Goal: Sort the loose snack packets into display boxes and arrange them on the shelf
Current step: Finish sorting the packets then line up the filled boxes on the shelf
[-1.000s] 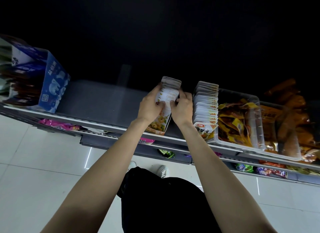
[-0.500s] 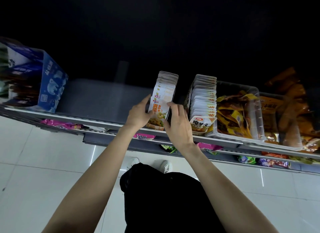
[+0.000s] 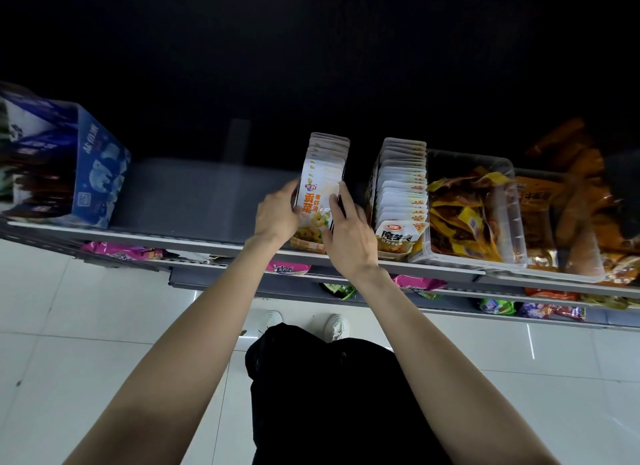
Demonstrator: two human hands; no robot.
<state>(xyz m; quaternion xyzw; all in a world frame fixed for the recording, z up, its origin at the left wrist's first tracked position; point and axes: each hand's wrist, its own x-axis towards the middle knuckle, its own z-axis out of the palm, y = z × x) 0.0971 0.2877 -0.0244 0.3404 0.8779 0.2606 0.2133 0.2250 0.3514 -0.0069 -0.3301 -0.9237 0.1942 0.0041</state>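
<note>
A narrow display box (image 3: 323,173) of upright white packets, the front one printed orange and yellow, stands on the grey shelf (image 3: 180,201) near its front edge. My left hand (image 3: 277,215) grips the box's left side, thumb lying up along it. My right hand (image 3: 348,236) touches the box's right front corner with fairly straight fingers, its thumb on the front packet. A second box of white packets (image 3: 401,191) stands just to the right, a dark gap between the two.
A clear bin of yellow packets (image 3: 467,218) and bins of orange packets (image 3: 561,218) fill the shelf's right end. A blue carton (image 3: 98,173) sits at the left. Loose pink packets (image 3: 121,251) and others lie on lower shelves. White floor tiles lie below.
Both hands have slid from the middle of the box back to its front end. The box, tilted a second ago, now sits straighter on the shelf.
</note>
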